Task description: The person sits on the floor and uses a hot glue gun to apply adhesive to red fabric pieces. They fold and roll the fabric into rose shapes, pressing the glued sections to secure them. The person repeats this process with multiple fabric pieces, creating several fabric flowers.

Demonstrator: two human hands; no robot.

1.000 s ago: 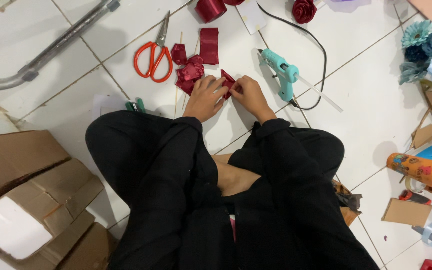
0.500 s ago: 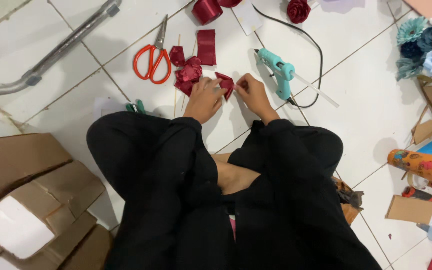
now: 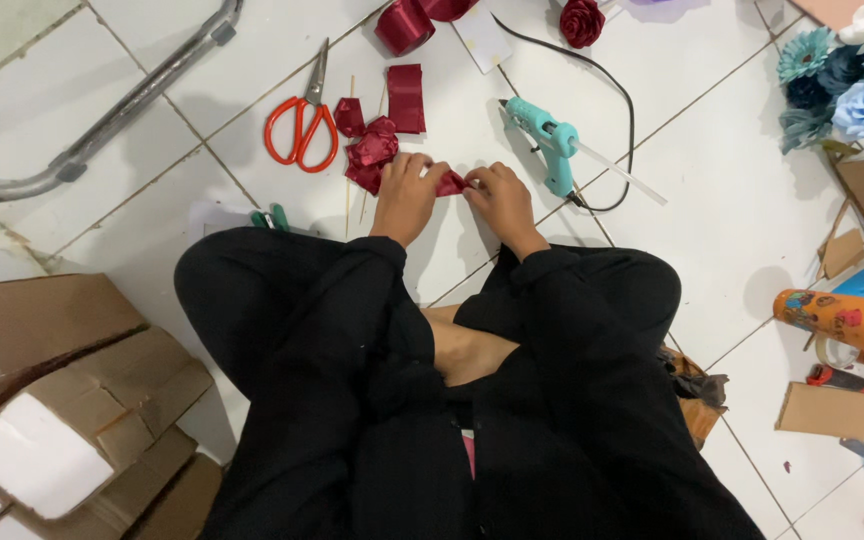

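Red ribbon piece point(image 3: 451, 183) now lower, folded.

Small dark red ribbon piece point(image 3: 451, 183), folded, pinched just above the white tiled floor

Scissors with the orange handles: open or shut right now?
Shut. The orange-handled scissors lie flat on the white tiled floor, blades together in one point, untouched by either hand.

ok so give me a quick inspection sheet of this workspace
surface: white tiled floor, person sitting on it
job's things: small dark red ribbon piece pinched between both hands; more cut ribbon pieces beside the left hand
clutter: red scissors, teal glue gun, ribbon rose, orange bottle, cardboard boxes
grips: left hand and right hand both closed on the ribbon piece
cables: black cord from the glue gun
surroundings: blue paper flowers, metal frame
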